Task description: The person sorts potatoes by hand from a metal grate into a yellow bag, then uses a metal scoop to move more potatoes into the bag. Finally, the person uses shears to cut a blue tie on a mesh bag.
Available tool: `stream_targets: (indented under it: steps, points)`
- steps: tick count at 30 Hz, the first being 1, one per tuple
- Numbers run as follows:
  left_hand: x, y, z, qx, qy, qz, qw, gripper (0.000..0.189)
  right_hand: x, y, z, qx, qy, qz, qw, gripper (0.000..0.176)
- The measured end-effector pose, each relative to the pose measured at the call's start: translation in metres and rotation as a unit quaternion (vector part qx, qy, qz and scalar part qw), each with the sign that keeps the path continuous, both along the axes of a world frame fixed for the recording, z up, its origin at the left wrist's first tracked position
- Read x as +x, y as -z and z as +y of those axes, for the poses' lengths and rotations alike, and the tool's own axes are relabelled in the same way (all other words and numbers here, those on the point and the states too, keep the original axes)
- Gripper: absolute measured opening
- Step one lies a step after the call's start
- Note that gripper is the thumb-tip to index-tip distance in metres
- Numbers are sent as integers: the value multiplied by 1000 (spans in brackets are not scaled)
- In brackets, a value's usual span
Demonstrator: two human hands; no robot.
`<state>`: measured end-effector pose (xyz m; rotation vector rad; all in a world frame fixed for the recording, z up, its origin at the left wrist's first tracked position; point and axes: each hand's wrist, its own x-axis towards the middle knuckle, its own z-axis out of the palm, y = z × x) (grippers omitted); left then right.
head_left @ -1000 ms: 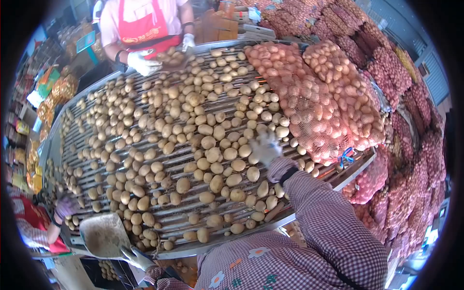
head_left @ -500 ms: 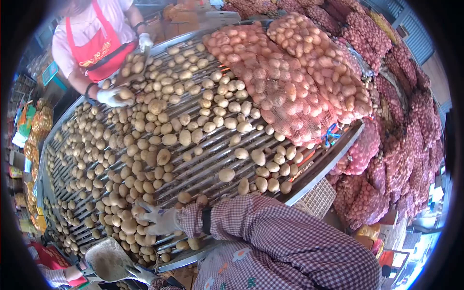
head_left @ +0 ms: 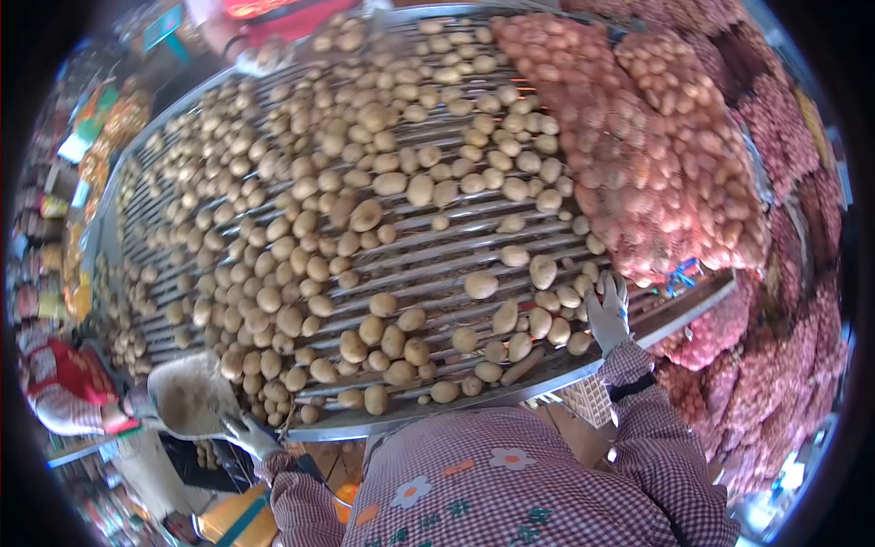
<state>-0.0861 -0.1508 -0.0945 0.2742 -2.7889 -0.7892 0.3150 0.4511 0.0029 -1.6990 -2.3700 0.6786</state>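
Note:
Small potatoes [head_left: 269,299] lie scattered over a slatted metal sorting table [head_left: 437,239]. My left hand [head_left: 251,435], in a pale glove, has its fingers at the near right rim of a dirty whitish scoop [head_left: 191,394] and grips it there. No potatoes show inside the scoop. My right hand [head_left: 609,314], gloved too, reaches to the table's right end with its fingers spread. It touches or hovers just beside a cluster of potatoes [head_left: 544,319] and seems to hold nothing. Close beyond it lie two full red mesh sacks of potatoes [head_left: 629,155].
A co-worker in a red apron [head_left: 273,18] stands across the table, a gloved hand [head_left: 264,59] near the potatoes. Another person's red-clad arm [head_left: 68,378] is beside the scoop. Filled mesh sacks [head_left: 775,337] are piled at right. A metal rim [head_left: 674,324] edges the table.
My right hand has left the potatoes at the near left and swung to the right end of the table. Several potatoes now lie nearer the middle front. The view has shifted; my left hand remains at the scoop.

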Motion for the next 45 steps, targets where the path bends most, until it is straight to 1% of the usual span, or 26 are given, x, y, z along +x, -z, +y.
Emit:
stream_targets:
  steps: [3, 5, 6, 8, 11, 13, 16, 17, 18, 19, 21, 22, 23, 25, 26, 30, 31, 33, 34, 35, 36, 37, 41, 42, 43, 45]
  points:
    - [2, -5, 4, -29, -13, -8, 999, 60, -29, 8, -18, 63, -1, -67, 996, 64]
    - [6, -13, 12, 16, -3, -8, 1000, 61, -61, -7, -29, -41, -8, -14, 999, 67]
    - [4, -8, 7, 5, 7, -2, 1000, 61, -86, -37, -40, -53, -44, -128, 989, 69]
    - [6, -14, 16, 18, -5, 6, 1000, 61, -107, -25, -52, -88, -76, 74, 990, 68]
    - [6, -12, 14, 46, -7, 0, 999, 61, -151, -34, -84, -81, -145, 60, 984, 64]
    - [5, -13, 13, 73, 0, -8, 997, 61, -161, -36, -102, -237, -237, 271, 902, 62]
    - [5, -8, 10, 126, 2, -17, 992, 60, -151, -50, -96, -173, -244, 247, 922, 60]
    - [4, -6, 9, 163, 1, -18, 986, 60, -143, -51, -89, -170, -241, 246, 923, 60]
    - [4, -6, 7, 86, -14, -23, 996, 59, -129, -50, -78, -96, -209, 184, 956, 57]
    - [3, -6, 5, 88, -8, -25, 996, 59, -114, -50, -67, -21, -172, 118, 978, 55]
    - [1, 4, -3, 265, 5, -9, 964, 58, -80, -39, -49, -5, -136, 85, 987, 54]
    - [3, -4, 1, 266, -9, -9, 964, 56, -63, -29, -42, 4, -104, 52, 993, 53]
    - [3, -12, -1, 225, -17, -15, 974, 53, -47, -15, -40, -4, -59, 62, 996, 54]
    - [7, -31, 7, 357, -50, -19, 932, 50, -34, -16, -44, -156, 34, 146, 976, 57]
    - [1, -35, 5, 422, -64, -18, 904, 48, -35, -16, -45, -144, -37, 84, 985, 61]
    - [-4, -44, -6, 503, -110, -12, 857, 48, -61, -22, -79, -197, 4, 109, 974, 61]
    - [-7, -43, -12, 518, -115, 6, 847, 44, -70, -22, -87, -204, -45, 150, 966, 59]
    - [-13, -50, -28, 333, -79, -8, 940, 43, -82, -23, -95, -208, -91, 194, 954, 57]
    - [-20, -25, -69, -1, 52, -1, 999, 39, -86, -23, -97, -290, -79, 286, 910, 55]
    - [-18, -36, -62, 122, 14, -7, 992, 39, -87, -23, -99, -367, -65, 375, 849, 53]
    - [-15, -53, -49, 341, -38, -4, 939, 40, -86, -33, -96, -367, -75, 356, 856, 50]
    - [-10, -74, -28, 543, -89, -3, 835, 41, -85, -40, -93, -364, -72, 358, 857, 50]
    - [27, -118, 20, 568, 26, 19, 822, 51, -76, -49, -83, -297, -7, 384, 874, 42]
    - [27, -123, 27, 615, 22, 12, 788, 52, -76, -56, -80, -297, 3, 380, 876, 43]
    - [31, -134, 42, 617, 24, 10, 787, 52, -76, -62, -78, -296, 13, 377, 877, 43]
    - [40, -155, 72, 510, 185, -26, 840, 54, -77, -64, -78, -281, 1, 398, 873, 52]
